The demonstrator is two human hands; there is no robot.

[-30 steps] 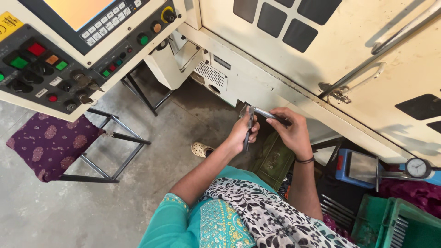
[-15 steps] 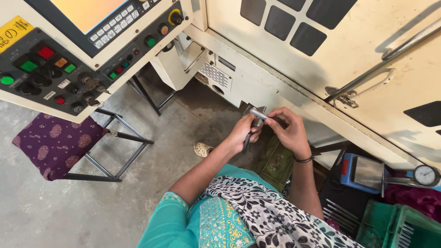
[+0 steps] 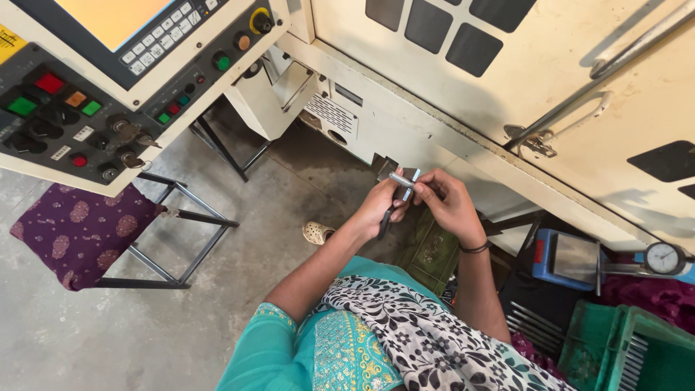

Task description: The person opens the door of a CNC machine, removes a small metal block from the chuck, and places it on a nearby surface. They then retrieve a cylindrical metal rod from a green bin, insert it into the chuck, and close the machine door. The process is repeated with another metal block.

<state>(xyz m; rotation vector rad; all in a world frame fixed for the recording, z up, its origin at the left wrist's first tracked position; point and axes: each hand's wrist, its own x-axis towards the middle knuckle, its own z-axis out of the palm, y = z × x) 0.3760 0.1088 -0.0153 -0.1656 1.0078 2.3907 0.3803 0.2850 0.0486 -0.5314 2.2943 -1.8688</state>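
My left hand grips a flat grey metal gauge whose forked jaws stick up above my fingers and whose dark handle end hangs below my palm. My right hand pinches one end of a short shiny metal pin and holds it across the jaws of the gauge. Both hands meet in front of the cream machine housing, at about chest height above the concrete floor.
A tilted control panel with coloured buttons and a keypad hangs at upper left. A purple cushioned metal stool stands at left. A dial gauge on a blue stand, a green crate and a sandalled foot are nearby.
The view shifted slightly. My hands have stayed together at the machine, with the pin turned a little against the gauge jaws.
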